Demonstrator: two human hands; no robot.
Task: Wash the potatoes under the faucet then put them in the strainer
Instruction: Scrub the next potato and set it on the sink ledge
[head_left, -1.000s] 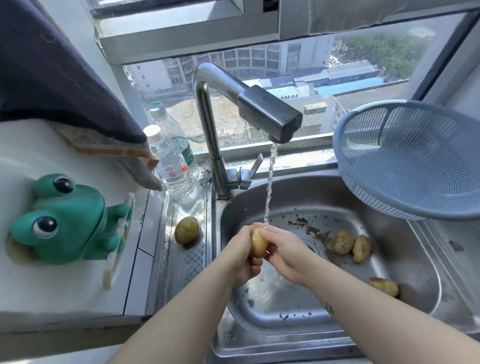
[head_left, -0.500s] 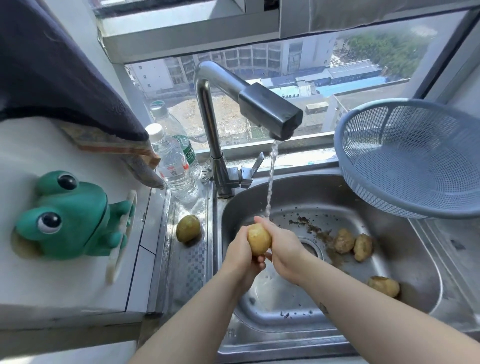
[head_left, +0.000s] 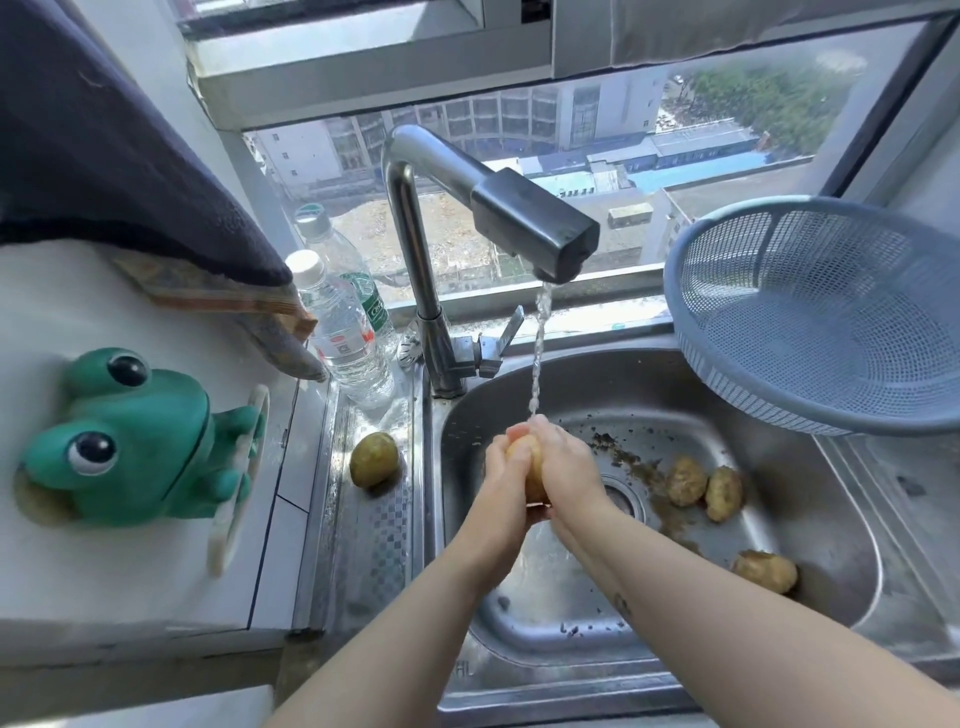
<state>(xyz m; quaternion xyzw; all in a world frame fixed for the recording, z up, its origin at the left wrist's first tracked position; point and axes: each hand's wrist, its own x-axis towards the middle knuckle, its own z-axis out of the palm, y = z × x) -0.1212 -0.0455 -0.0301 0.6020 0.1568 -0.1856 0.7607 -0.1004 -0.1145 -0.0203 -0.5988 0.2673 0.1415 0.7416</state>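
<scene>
Potato (head_left: 532, 475) clamped between curled left hand (head_left: 505, 486) and right hand (head_left: 569, 467) over sink (head_left: 545, 623); strainer (head_left: 831, 322) overhangs right rim.

clasped a potato (head_left: 530, 467) between left hand (head_left: 506, 488) and right hand (head_left: 569, 467), fingers curled round it, right under the stream from the faucet (head_left: 535, 228). saw three muddy potatoes (head_left: 685, 480) lying on the floor of the sink (head_left: 831, 545), a greenish potato (head_left: 374, 460) on the ledge to its left, and the blue strainer (head_left: 727, 364) tilted on the sink's right rim.

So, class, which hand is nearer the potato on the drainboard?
Left. The left hand sits to the right of the drainboard potato; the right hand lies farther right, beyond the left.
</scene>
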